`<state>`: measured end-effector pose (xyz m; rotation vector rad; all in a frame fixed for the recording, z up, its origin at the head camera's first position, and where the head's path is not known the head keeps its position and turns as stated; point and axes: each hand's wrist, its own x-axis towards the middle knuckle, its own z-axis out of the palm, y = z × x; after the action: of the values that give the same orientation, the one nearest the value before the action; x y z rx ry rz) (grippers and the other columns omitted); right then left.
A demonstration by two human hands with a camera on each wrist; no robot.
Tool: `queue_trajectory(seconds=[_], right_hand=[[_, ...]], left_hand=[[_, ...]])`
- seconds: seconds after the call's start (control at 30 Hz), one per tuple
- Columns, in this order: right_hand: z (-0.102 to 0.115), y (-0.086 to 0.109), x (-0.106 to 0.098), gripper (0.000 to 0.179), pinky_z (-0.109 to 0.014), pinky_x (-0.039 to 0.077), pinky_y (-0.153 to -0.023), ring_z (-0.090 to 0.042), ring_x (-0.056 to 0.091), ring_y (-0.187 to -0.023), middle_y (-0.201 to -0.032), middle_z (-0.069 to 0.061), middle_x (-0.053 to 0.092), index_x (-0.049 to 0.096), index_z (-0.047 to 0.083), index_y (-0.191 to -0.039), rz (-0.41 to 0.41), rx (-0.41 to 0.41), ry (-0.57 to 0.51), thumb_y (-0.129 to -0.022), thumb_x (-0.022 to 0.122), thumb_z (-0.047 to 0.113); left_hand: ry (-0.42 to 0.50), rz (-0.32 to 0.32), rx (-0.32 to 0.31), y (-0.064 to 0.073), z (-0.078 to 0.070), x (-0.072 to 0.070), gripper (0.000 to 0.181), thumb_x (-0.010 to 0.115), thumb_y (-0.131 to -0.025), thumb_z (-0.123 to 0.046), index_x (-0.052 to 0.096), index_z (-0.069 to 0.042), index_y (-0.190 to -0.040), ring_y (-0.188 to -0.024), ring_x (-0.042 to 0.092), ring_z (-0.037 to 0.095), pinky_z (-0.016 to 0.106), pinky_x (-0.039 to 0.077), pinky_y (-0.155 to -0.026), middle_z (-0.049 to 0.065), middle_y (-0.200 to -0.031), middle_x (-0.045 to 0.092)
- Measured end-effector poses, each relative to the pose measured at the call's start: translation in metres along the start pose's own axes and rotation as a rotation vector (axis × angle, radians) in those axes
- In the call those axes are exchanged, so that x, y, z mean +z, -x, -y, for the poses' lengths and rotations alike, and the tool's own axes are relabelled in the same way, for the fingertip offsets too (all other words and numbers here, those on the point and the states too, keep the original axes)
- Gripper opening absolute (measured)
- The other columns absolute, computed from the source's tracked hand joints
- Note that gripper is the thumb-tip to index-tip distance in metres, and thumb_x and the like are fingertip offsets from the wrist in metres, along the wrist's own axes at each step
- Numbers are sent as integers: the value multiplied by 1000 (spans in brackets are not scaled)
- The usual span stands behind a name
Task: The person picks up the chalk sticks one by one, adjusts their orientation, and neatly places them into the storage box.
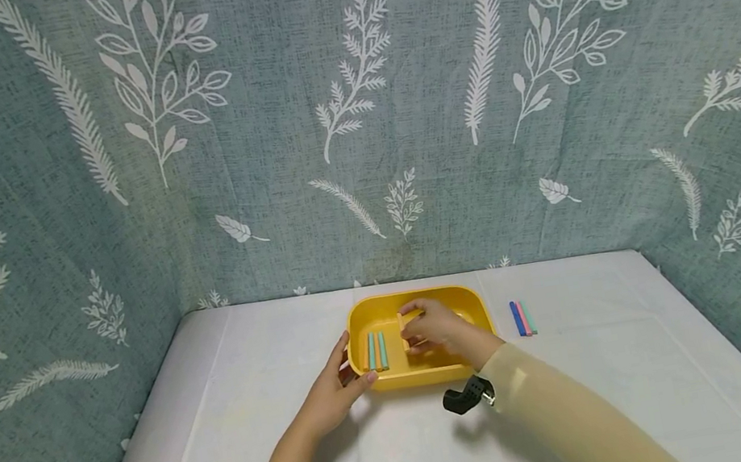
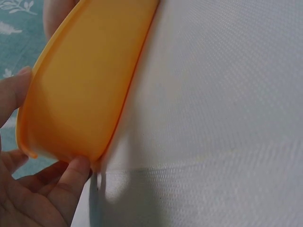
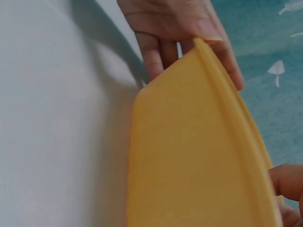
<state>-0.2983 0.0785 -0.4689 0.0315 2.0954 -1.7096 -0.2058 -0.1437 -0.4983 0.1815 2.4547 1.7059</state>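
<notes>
A yellow plastic tray (image 1: 417,378) sits on the white table. My left hand (image 1: 328,398) grips its front left corner, thumb at the front and fingers along the left side; the left wrist view shows that hand (image 2: 45,189) close against the tray wall (image 2: 85,85). Inside the tray, my right hand (image 1: 441,327) pinches an upright-looking orange chalk stick (image 1: 403,332) near the middle. Several chalk sticks, orange and light blue (image 1: 372,352), lie side by side at the tray's left. In the right wrist view, the tray wall (image 3: 175,142) hides what the right fingers hold.
To the right of the tray, blue, pink and green chalk sticks (image 1: 522,317) lie together on the white tablecloth (image 1: 619,353). A blue-green patterned cloth (image 1: 349,104) hangs behind the table and at both sides. Each wrist carries a black camera (image 1: 467,394).
</notes>
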Motion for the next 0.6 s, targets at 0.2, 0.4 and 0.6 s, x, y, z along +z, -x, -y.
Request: queue_trajectory(seconds=[0.2, 0.4, 0.6], right_hand=[[-5, -6, 10, 45, -31, 61, -61, -20, 63, -66, -89, -15, 63, 56, 1, -129, -18, 12, 43, -87, 71, -4], [-7, -9, 18, 45, -29, 60, -60, -18, 63, -63, -85, -14, 64, 57, 1, -128, -41, 23, 97, -87, 72, -5], [-8, -11, 22, 43, -28, 60, -59, -17, 63, -61, -84, -14, 65, 57, 3, -127, -45, 48, 129, -87, 73, -3]], left_hand=[[7, 7, 0, -1, 0, -1, 92, 72, -95, -30, 10, -22, -163, -139, 44, 36, 47, 43, -109, 15, -160, 31], [-12, 5, 2, 1, 1, -1, 92, 71, -95, -31, 10, -21, -163, -139, 44, 36, 47, 42, -109, 15, -160, 30], [-22, 4, 4, 0, 1, 0, 92, 71, -95, -32, 9, -20, -163, -139, 44, 37, 48, 43, -109, 16, -160, 31]])
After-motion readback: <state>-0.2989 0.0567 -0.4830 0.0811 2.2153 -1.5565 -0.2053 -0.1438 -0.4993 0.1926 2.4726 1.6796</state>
